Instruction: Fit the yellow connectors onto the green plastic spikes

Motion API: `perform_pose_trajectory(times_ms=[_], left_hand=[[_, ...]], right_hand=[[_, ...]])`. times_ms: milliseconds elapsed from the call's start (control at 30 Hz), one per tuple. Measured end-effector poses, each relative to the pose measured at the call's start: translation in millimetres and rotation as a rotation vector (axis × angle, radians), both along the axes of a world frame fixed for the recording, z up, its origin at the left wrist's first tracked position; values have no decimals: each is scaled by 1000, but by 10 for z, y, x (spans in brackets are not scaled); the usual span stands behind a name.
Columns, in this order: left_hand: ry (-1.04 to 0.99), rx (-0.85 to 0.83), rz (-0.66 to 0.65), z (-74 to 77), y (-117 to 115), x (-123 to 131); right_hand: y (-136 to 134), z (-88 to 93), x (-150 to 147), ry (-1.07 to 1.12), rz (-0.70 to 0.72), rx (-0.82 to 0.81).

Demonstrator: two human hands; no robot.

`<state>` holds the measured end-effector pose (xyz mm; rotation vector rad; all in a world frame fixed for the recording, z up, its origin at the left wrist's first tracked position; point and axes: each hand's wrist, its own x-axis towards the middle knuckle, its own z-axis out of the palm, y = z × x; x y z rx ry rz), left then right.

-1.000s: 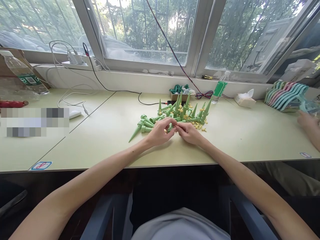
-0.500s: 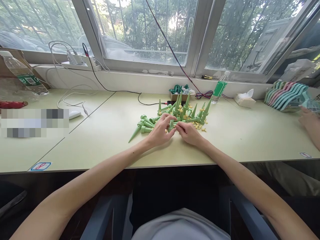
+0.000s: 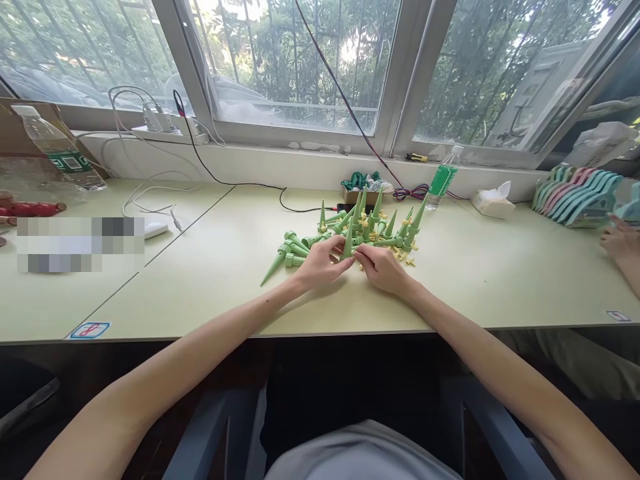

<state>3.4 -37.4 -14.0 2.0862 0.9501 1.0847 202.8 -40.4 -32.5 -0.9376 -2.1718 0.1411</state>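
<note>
My left hand [image 3: 324,261] is closed around a green plastic watering spike [image 3: 349,241], which stands point up between thumb and fingers. Right beside it my right hand [image 3: 383,267] is pinched at the spike's lower part; whatever lies between those fingertips is hidden. Just behind both hands is a pile of similar green spikes [image 3: 414,230], several upright and others lying down. Small yellow cross-shaped pieces [image 3: 410,263] are scattered among them and at the pile's right side. A few spikes [image 3: 273,268] lie to the left of my left hand.
Behind the pile are a small box with green material [image 3: 361,181] and a green-labelled bottle [image 3: 443,179]. A tissue box [image 3: 494,203] and a row of pastel hangers [image 3: 575,197] stand at right, near another person's hand [image 3: 623,241]. White cables [image 3: 145,193] lie at left.
The spike in my left hand now shows taller and more upright between my fingers. Both hands stay close together; the whole view has shifted slightly.
</note>
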Motion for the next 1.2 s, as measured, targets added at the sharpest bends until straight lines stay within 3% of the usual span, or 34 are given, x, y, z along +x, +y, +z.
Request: perform_pose_trajectory(times_ms=[233,367,467,600,767,967,1200], left_hand=[[32,90,41,23,-36,-11],[17,219,110,-1,-11,-16],[10,340,250,-2,18,-27],[-42,428,436,25,45,-62],[-136,390,565,57,65,-117],[-156,398,445,30,89,-109],[-59,463,350,-52,139,-100]], right_hand=[[46,54,43,-186,45,128],[97,241,55,-373,76,180],[200,400,18,-463,81,250],[410,462,-148,-415,104,343],[580,327,-444,-208,94,353],[530,199,-468,-4,146,341],[494,53,-410,104,103,181]])
